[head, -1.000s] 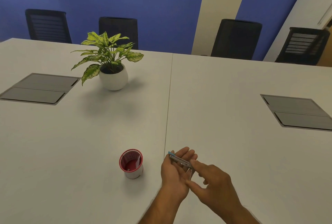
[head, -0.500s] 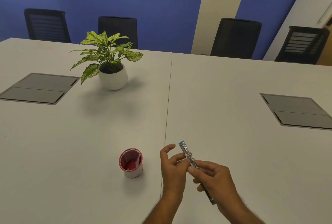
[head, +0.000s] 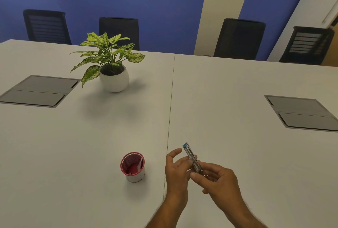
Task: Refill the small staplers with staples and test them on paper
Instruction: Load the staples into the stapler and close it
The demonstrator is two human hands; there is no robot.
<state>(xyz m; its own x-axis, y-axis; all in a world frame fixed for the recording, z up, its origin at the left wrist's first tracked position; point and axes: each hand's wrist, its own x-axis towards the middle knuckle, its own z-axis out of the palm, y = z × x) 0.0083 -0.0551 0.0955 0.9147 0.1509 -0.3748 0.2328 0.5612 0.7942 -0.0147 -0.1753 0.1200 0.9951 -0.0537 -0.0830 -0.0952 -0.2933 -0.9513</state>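
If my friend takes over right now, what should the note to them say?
Right hand pinches the small stapler, which tilts up above the table. Left hand is beside it, fingers loosely curled, touching its side.
Red cup stands left of the hands; something small lies inside, too small to tell.
Done: stapler picked up. Whether it is loaded cannot be told.
Left: refill it, then test it. No paper is in view.

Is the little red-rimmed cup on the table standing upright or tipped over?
Upright. The red-rimmed white cup stands on its base on the white table, mouth upward, so its red inside shows.
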